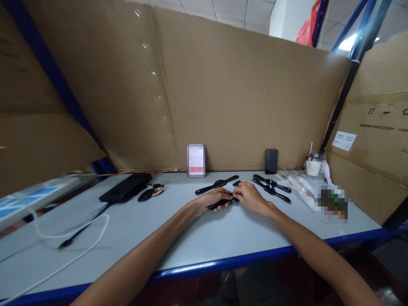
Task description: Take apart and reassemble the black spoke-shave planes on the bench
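Both hands meet above the grey table, working on one dark, glossy thing that looks like a black watch (pixel 219 202). My left hand (pixel 214 196) is closed around its strap-like part, palm side hidden. The fingers of my right hand (pixel 248 196) pinch its middle close to the left fingertips and cover much of it. Just beyond them, a similar black watch with a round middle (pixel 219 183) lies flat and stretched out. To the right of my right hand lie two more long black watches (pixel 274 189), side by side.
A phone with a lit screen (pixel 196 160) and a dark phone (pixel 271 161) lean against the cardboard wall (pixel 223 97). Left are a black case (pixel 126 188), a mouse-like oval (pixel 145 195) and a white cable (pixel 102 238). Plastic bags (pixel 298 187) and a cup (pixel 314 166) stand right.
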Demonstrator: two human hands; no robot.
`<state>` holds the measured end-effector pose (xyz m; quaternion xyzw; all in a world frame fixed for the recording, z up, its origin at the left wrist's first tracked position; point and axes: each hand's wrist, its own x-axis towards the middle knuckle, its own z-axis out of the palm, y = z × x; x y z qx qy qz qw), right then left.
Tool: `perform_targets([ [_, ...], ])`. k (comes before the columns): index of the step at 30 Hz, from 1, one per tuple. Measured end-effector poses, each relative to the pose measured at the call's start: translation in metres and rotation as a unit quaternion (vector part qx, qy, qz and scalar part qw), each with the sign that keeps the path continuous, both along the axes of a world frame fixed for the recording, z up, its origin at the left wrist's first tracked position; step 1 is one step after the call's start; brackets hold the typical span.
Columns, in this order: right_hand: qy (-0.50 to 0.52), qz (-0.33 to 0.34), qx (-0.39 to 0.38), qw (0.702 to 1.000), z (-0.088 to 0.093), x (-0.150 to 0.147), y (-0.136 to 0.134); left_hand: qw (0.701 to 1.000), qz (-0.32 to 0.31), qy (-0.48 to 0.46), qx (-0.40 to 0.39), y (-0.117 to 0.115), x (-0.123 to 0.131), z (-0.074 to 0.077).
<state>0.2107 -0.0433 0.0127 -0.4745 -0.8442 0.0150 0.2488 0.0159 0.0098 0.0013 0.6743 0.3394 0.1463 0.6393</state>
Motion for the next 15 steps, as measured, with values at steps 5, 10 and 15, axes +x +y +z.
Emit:
perform_targets([
  [5,0.079,-0.049,-0.06,0.994,-0.0052,-0.0056,0.004,1.0,-0.005,0.003,0.003,-0.0001,-0.0004,0.0009],
  [10,0.101,-0.082,-0.114,0.985,-0.0053,-0.0031,0.0097,1.0,-0.014,-0.001,0.0,-0.0006,-0.0002,0.0025],
  [15,0.068,-0.131,-0.116,0.982,0.0011,-0.001,0.005,1.0,-0.016,0.001,0.0,0.0007,-0.0004,0.0009],
])
